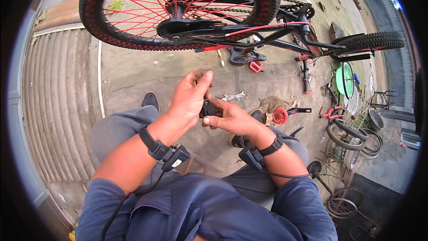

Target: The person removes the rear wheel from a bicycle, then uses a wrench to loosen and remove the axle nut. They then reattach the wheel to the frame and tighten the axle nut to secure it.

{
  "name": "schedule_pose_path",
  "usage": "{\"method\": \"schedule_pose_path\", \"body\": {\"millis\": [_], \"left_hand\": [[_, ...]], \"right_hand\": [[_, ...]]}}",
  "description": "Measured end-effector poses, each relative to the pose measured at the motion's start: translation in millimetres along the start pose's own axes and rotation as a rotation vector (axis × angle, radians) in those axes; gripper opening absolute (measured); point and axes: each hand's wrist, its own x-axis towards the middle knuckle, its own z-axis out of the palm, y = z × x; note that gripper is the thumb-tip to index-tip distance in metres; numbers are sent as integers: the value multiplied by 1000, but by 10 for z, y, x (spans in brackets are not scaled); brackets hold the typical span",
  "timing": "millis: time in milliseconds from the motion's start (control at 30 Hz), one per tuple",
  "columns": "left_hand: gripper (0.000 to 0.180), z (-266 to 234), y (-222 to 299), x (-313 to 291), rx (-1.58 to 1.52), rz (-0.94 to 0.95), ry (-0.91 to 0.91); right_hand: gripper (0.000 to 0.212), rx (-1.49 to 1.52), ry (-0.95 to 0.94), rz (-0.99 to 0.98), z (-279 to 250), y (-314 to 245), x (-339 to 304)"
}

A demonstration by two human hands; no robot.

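Note:
In front of my knees my two hands are close together. My right hand (229,118) grips a small black part (207,108) with a round, bolt-like spot on it, between thumb and fingers. My left hand (187,96) is just above and to the left of it, thumb and forefinger pinched together. Whatever is in that pinch, if anything, is too small to make out. The left hand's lower fingers are partly hidden beside the black part. Beyond my hands, a black bicycle (267,38) with a red-spoked wheel (142,13) stretches across the far side, its wheel raised nearest me.
On the ground lie several wrenches (234,96), a black saddle (246,57), a red pedal (255,66) and a red disc (280,115) with a black arm beside a cloth. To the right are a green basin (347,80), a wire basket (356,107) and loose tires (343,138). Corrugated sheeting (60,107) lies left.

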Motion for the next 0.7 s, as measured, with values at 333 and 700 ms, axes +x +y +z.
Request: {"method": "schedule_pose_path", "body": {"millis": [333, 700], "left_hand": [[33, -54, 28, 43, 98, 49, -34], [41, -76, 135, -1, 289, 167, 123]], "right_hand": [[46, 67, 80, -31, -121, -78, 4], [66, -262, 423, 74, -515, 236, 129]]}}
